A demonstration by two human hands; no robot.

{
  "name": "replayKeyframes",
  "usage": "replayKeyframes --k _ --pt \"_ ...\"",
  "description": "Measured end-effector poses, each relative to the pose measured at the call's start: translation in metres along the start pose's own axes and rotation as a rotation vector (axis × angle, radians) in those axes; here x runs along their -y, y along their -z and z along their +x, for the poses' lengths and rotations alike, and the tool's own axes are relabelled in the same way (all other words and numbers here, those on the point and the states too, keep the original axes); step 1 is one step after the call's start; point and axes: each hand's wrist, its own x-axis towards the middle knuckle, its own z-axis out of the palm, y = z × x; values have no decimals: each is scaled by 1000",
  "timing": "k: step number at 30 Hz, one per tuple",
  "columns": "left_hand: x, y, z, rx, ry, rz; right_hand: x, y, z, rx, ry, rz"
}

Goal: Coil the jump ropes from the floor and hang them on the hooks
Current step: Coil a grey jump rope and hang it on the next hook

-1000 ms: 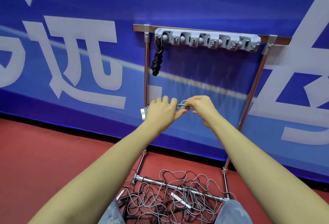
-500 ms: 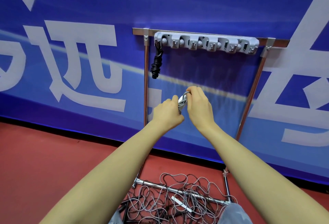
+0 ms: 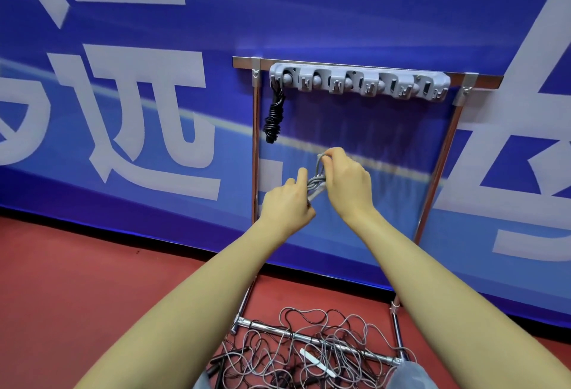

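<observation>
Grey coiled rope (image 3: 318,183) mostly covered by left hand (image 3: 285,206) and right hand (image 3: 347,183); length and handles impossible to tell. Rope tangle (image 3: 309,348) at 6 o'clock cut off by bottom edge, partly behind both forearms; separate ropes not countable. Hook rack (image 3: 360,82) at 12 o'clock: individual hooks too small to make out.

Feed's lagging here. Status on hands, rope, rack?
Left hand and right hand both grip grey coiled rope, below hook rail. Black rope on leftmost hook. Nothing blocking.
</observation>
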Motion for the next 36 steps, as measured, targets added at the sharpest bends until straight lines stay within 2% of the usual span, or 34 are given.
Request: replayKeyframes --k 4,7,11,14,15,19,22,32,36 --pt "0 0 0 -35 -28 44 4 0 11 -17 -301 181" --pt "3 -4 2 -29 5 11 5 -3 19 -5 -378 257" --pt "6 -1 12 21 15 -213 9 -1 32 -12 -347 332" --pt "8 8 36 125 61 -554 13 4 51 -18 -331 370" --pt "8 12 45 109 67 -658 14 6 58 -8 -322 376" --pt "11 32 76 -85 108 -799 9 3 89 33 -297 423" --pt "14 38 101 -158 122 -992 2 -6 107 37 -292 468" --pt "41 25 201 -240 300 -1111 -22 -52 178 62 -265 551" --pt "48 26 240 -320 318 -1072 -27 -74 211 -3 -295 587"
